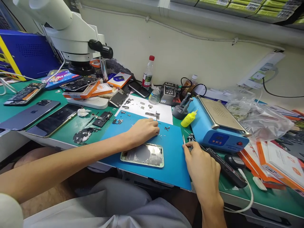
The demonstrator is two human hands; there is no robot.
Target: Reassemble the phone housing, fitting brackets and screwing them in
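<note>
An empty green phone frame point(142, 155) lies on a blue work mat point(173, 158) at the bench's front edge. My left hand point(142, 130) rests on the mat just above the frame, fingers curled over tiny screws point(161, 136). Whether it pinches anything I cannot see. My right hand point(201, 167) sits at the mat's right edge and grips thin tweezers point(183, 140), tips pointing up and away. A dark phone point(226, 167) lies right beside that hand.
A blue heating plate point(217, 126) and a yellow bottle point(188, 119) stand right of the mat. White paper point(147, 109) holds small parts. A microscope point(71, 34), phones point(29, 114), boxes point(282, 161) and plastic bags point(258, 117) crowd the green bench.
</note>
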